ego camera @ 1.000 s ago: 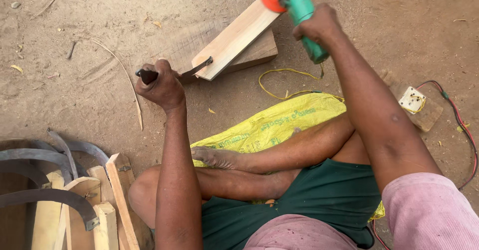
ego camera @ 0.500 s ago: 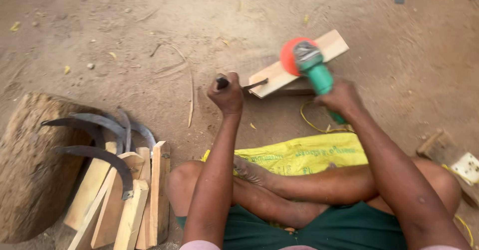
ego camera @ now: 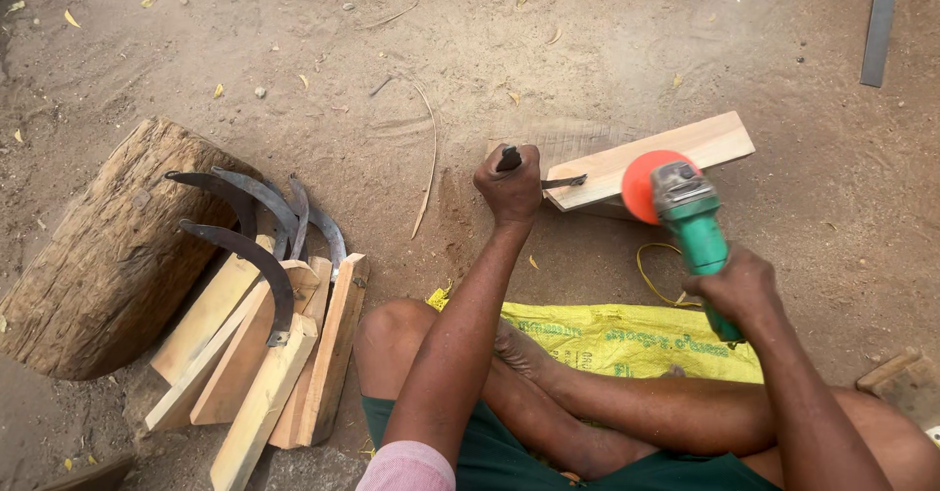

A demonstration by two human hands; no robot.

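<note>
**Head view: blade lies just right of the left hand, grinder disc beyond its tip**

Head camera looks down on both of my operator's hands over the dirt floor. I read the left hand [ego camera: 511, 186] as closed tight around the dark handle of a small blade [ego camera: 561, 182], fist upright, the thin metal running out to the right of the knuckles. Its long axis is close to level across the picture, tilted only slightly, and its tip rests on the near left end of the pale wooden board [ego camera: 654, 159].

The right hand [ego camera: 736, 290] is wrapped around the green body of the angle grinder [ego camera: 693, 227], gripping low on the housing. From that hand the tool points up and a little to the left, ending in the orange disc [ego camera: 644, 186]. The disc sits over the board's near edge, to the right of the blade tip; I cannot tell whether it touches the metal or only stands just beside it.

So the blade lies leftward of the disc, and the left hand is by far the nearer of the two to it. The two long axes cross at a steep angle.

Away to the left of the left hand, curved sickle blades [ego camera: 257, 219] lean on wooden slats [ego camera: 294, 354] beside a log [ego camera: 108, 256]. A yellow sack [ego camera: 627, 339] lies under the legs.
</note>
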